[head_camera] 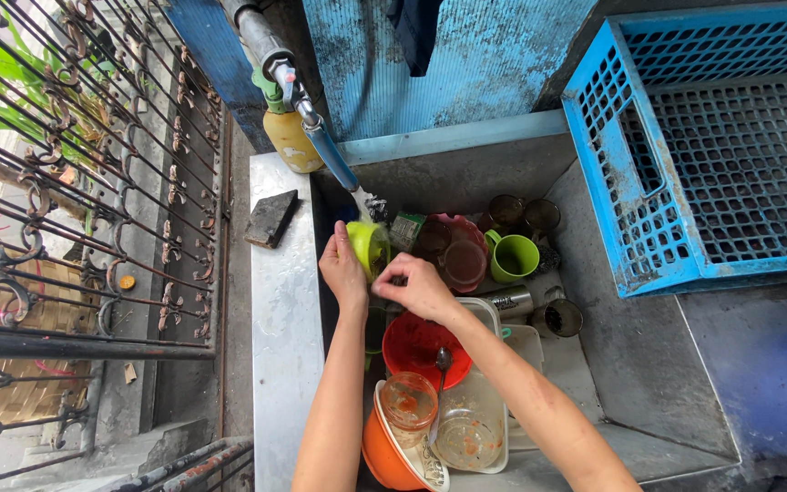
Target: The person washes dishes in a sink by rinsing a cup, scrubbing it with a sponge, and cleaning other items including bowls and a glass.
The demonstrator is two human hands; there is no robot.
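My left hand (342, 271) grips a lime-green cup (368, 244) and holds it under water running from a blue hose nozzle (332, 157). My right hand (420, 286) is at the cup's rim with its fingers bent, rubbing it. Whether it holds a sponge is hidden. Both hands are over a steel sink (626, 364) packed with dirty dishes: a red bowl (416, 344), a green mug (511, 258), a pink dish (460, 246) and dark glasses (523, 215).
An orange bowl (386, 451) with a glass (409, 401), a clear bowl (466, 437) and a spoon (442, 364) sit at the sink's near end. A yellow soap bottle (289, 137) and a dark sponge (271, 218) rest on the left ledge. A blue crate (712, 155) stands right; iron grille (84, 182) left.
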